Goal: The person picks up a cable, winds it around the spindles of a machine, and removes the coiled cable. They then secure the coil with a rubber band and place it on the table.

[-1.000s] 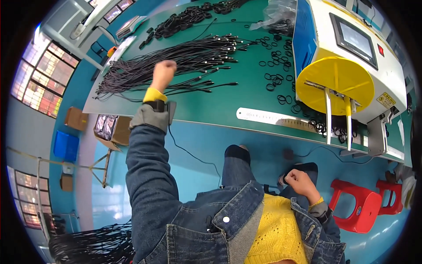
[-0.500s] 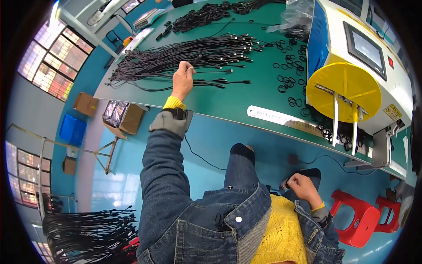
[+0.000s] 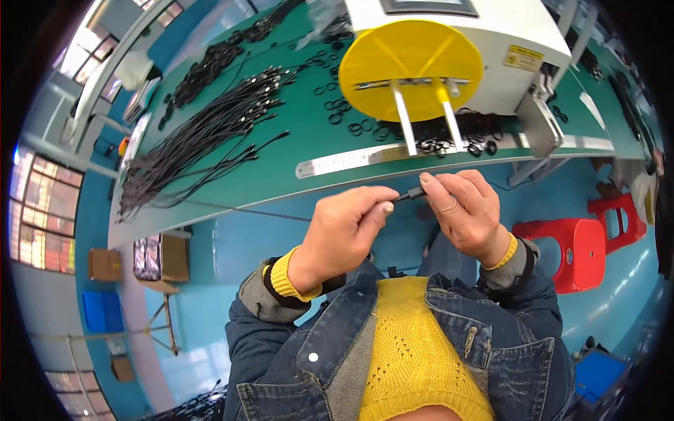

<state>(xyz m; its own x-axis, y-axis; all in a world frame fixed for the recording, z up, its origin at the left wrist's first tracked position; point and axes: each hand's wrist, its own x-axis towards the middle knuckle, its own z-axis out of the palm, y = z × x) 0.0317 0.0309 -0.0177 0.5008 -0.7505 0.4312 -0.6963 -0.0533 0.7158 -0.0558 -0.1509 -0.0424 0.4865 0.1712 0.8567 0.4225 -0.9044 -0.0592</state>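
Between my hands, just off the table's front edge, is one end of a black cable (image 3: 263, 213) with a dark connector (image 3: 413, 194). My left hand (image 3: 349, 228) pinches the cable close behind the connector, and the cable's length trails left toward the table. My right hand (image 3: 465, 210) has its thumb and fingertips closed on the connector's end, hiding part of it. A pile of similar black cables (image 3: 210, 133) lies on the green table to the left, with connector ends toward the far right.
A white machine (image 3: 498, 42) with a yellow disc (image 3: 414, 59) and two projecting rods stands ahead of me. A steel ruler (image 3: 337, 163) runs along the edge. Black rings (image 3: 365, 128) lie near the disc. A red stool (image 3: 572, 252) stands right; an open carton (image 3: 172, 258) sits left below.
My left hand has come back from the cable pile with a cable end. My right hand has risen from my lap to the connector. The view has swung right toward the machine.
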